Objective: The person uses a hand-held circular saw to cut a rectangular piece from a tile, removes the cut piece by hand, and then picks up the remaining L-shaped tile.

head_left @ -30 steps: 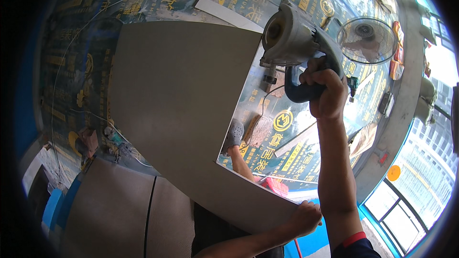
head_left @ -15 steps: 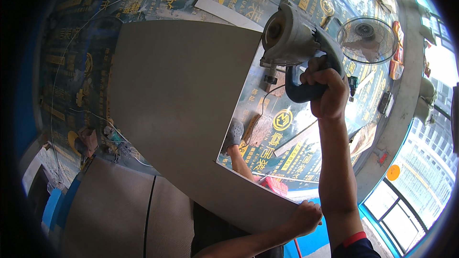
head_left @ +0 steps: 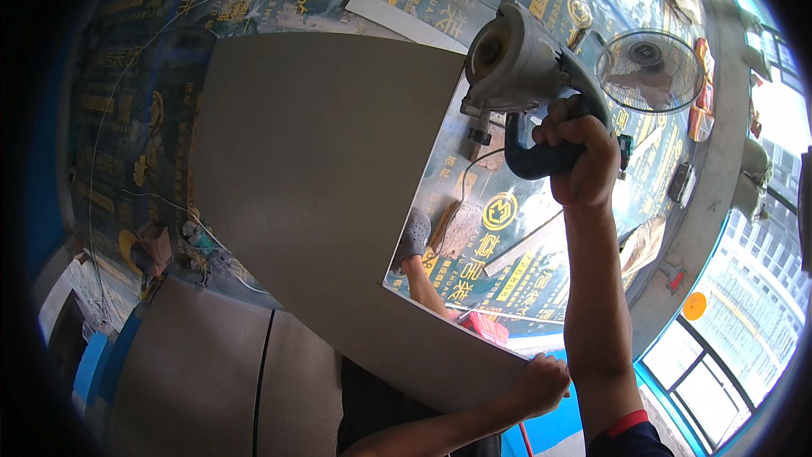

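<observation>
1. Gold-printed green sheeting (head_left: pixel 118 135) covers the floor, with a wire-caged fan (head_left: pixel 645 55) toward the upper right and a bright window (head_left: pixel 761 228) at the far right
2. Across the middle spreads a large grey panel (head_left: pixel 321 144) with a squared notch in its right side
3. Of the two hands, the right hand (head_left: pixel 584 156) is closed around the dark loop handle (head_left: pixel 533 161) of a grey power tool (head_left: pixel 520 59), held up by the panel's upper right corner
4. The left hand (head_left: pixel 541 385) has its fingers folded round the end of the panel's narrow lower strip
5. Through the notch shows a foot in a grey clog (head_left: pixel 414 233), near a red object (head_left: pixel 486 328)
</observation>
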Motion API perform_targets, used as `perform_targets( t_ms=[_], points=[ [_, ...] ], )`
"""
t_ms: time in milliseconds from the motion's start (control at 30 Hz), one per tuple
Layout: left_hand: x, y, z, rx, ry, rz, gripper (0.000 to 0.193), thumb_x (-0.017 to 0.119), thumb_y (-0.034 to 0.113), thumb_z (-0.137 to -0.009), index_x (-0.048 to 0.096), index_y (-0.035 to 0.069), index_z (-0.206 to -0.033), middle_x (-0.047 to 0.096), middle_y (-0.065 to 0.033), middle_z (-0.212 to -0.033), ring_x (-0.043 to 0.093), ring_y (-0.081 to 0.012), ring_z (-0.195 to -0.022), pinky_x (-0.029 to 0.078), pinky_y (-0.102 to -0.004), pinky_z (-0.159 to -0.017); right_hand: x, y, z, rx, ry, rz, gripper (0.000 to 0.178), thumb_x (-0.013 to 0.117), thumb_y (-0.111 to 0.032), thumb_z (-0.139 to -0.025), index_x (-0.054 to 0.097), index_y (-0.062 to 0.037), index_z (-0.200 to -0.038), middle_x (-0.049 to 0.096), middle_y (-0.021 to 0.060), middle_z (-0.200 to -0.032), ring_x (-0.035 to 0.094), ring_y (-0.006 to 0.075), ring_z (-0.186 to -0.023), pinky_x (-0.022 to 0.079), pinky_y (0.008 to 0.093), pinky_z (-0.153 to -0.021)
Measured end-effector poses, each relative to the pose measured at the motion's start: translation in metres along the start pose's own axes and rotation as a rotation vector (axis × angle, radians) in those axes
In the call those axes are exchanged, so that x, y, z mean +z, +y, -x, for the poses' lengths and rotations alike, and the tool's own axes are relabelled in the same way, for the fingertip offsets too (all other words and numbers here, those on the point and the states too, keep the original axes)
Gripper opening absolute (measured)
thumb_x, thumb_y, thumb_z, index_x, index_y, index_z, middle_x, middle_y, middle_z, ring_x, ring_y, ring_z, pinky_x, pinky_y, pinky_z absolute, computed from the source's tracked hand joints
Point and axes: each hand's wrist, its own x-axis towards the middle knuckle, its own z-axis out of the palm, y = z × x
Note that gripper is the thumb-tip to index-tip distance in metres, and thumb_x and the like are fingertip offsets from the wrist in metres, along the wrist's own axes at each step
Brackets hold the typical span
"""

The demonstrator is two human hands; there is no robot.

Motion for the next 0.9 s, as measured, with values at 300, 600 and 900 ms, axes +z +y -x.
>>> perform_targets(
  t_ms=[300,600,900],
  points=[
    [-0.003,0.001,0.0,-0.018,-0.011,0.012,0.028,0.078,0.023,-0.071,0.063,-0.001,-0.075,0.061,-0.0131,-0.072,0.062,-0.0257,-0.07,0.044,-0.0397,-0.066,0.013,-0.002,0.001,-0.031,0.075,-0.071,0.016,0.048,-0.001,-0.066,0.054,0.0027,-0.081,0.048,0.0081,-0.065,0.047,0.018,-0.057,0.043,0.0304,-0.058],
    [-0.002,0.001,0.0,-0.005,-0.006,0.071,0.028,0.08,0.018,-0.069,0.062,-0.001,-0.078,0.062,-0.0147,-0.074,0.064,-0.0275,-0.069,0.046,-0.0411,-0.064,0.004,0.002,0.002,-0.007,0.043,-0.059,0.024,0.048,-0.003,-0.069,0.054,0.0019,-0.092,0.049,0.007,-0.072,0.046,0.0165,-0.062,0.043,0.0317,-0.064],
    [0.001,0.0,0.001,-0.038,-0.019,0.138,0.02,0.069,0.002,-0.064,0.062,0.007,-0.082,0.062,-0.0121,-0.08,0.063,-0.0299,-0.082,0.041,-0.0425,-0.063,-0.001,0.004,0.004,0.026,0.0,-0.057,0.045,0.047,-0.004,-0.072,0.052,0.0013,-0.116,0.05,0.0054,-0.081,0.045,0.0141,-0.066,0.042,0.0328,-0.068]
  ],
)
